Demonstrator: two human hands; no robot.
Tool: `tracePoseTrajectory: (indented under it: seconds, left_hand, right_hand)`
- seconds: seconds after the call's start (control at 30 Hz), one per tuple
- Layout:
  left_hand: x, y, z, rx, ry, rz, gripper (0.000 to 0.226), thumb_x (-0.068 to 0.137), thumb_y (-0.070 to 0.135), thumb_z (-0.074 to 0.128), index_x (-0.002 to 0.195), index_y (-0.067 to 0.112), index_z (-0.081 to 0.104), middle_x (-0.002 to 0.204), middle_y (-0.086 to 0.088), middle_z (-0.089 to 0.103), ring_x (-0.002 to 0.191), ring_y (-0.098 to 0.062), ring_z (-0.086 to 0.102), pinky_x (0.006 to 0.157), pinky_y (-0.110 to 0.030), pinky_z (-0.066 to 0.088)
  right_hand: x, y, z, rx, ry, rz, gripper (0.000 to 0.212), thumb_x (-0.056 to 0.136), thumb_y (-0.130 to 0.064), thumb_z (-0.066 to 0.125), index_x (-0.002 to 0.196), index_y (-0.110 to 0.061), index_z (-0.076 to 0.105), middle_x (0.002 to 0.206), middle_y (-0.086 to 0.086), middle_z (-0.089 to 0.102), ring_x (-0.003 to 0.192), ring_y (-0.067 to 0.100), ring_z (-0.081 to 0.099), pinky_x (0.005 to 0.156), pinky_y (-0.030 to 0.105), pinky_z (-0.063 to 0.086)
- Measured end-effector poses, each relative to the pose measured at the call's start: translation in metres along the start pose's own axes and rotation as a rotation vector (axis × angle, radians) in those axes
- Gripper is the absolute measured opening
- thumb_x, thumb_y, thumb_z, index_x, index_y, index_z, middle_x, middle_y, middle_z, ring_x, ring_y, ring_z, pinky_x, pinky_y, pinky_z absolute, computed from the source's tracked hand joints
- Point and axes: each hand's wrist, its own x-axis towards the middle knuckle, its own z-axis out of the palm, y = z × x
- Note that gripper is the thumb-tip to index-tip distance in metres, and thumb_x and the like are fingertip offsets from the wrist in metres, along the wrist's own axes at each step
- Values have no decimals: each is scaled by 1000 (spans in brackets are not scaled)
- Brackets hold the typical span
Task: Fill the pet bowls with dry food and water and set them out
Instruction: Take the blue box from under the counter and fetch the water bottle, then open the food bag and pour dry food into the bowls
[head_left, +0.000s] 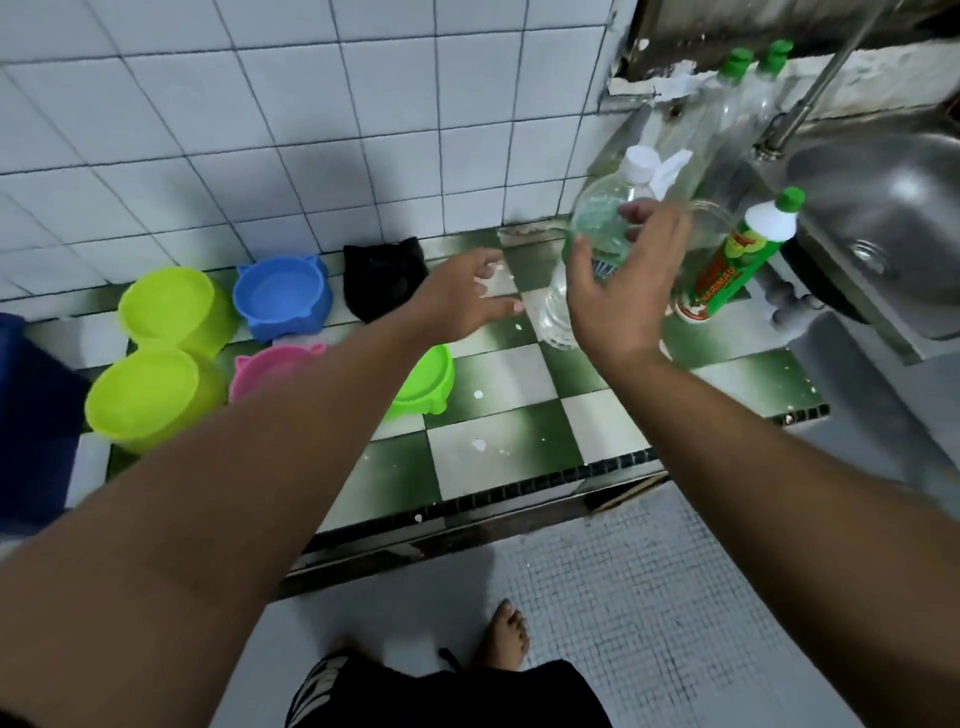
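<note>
Head view: right hand (623, 280) fingers wrapped round clear white-capped plastic water bottle (597, 223), far right of tabletop (498, 457), likely readying pour; left hand (462, 296) fingers spread, empty; blue cat-eared plastic pet bowl (283, 299) waits far left.

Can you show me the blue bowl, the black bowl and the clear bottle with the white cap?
blue bowl (280, 297): head view, on its inside.
black bowl (382, 280): head view, on its middle.
clear bottle (597, 218): head view, on its upper body below the cap.

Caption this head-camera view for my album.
Clear bottle held at a checkered counter, six coloured pet bowls grouped nearby.
</note>
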Motion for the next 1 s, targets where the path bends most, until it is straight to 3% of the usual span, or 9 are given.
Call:
tracePoseTrajectory:
  seconds: [0.1, 0.2, 0.37, 0.47, 0.53, 0.7, 1.0]
  left_hand:
    - [-37, -23, -28, 4, 63, -33, 74, 82, 28, 87, 145, 12, 53, 128, -11, 62, 105, -21, 63, 98, -30, 51]
    - [-77, -53, -66, 26, 136, -80, 70, 83, 29, 85, 143, 11, 55, 126, -9, 64, 105, -20, 65, 94, -25, 49]
    - [-148, -108, -147, 100, 315, -109, 52, 85, 27, 83, 132, 14, 64, 115, -6, 70, 92, -15, 64, 93, -30, 52]
    - [-184, -137, -193, 94, 371, -143, 42, 87, 22, 80, 126, 14, 67, 107, -1, 65, 84, -12, 60, 77, -7, 47]
    - [-204, -154, -218, 101, 399, -146, 39, 88, 24, 80, 124, 15, 67, 106, 0, 64, 84, -11, 61, 71, -1, 43]
    - [-249, -178, -263, 127, 450, -167, 34, 88, 30, 78, 119, 18, 70, 106, -2, 70, 93, -16, 69, 85, -28, 56]
    - [-322, -205, -313, 183, 648, -339, 29, 92, 31, 73, 118, 17, 70, 103, 4, 69, 94, -10, 65, 84, -18, 50]
  right_hand:
    - [-32, -25, 31, 100, -148, -127, 28, 85, -12, 67, 106, -2, 54, 107, 11, 50, 98, 25, 52, 85, 43, 49]
    - [-61, -59, 73, 153, -320, -138, 25, 85, -14, 67, 104, -7, 54, 103, 8, 51, 90, 25, 54, 76, 43, 51]
    - [-112, -132, 135, 246, -509, -124, 18, 85, -17, 67, 99, -12, 56, 98, 1, 51, 83, 17, 53, 76, 38, 51]
    - [-141, -173, 170, 286, -585, -141, 18, 85, -17, 68, 99, -11, 58, 100, 1, 55, 84, 12, 53, 79, 31, 49]
    - [-159, -198, 191, 306, -621, -112, 17, 86, -17, 68, 98, -11, 58, 100, 0, 58, 86, 13, 56, 78, 31, 50]
    - [-196, -248, 226, 323, -739, -119, 11, 86, -17, 67, 89, -15, 57, 87, 6, 59, 79, 23, 57, 70, 34, 49]
    - [-213, -289, 277, 315, -968, -169, 9, 88, -21, 69, 92, -14, 64, 82, 1, 63, 70, 14, 54, 65, 23, 41]
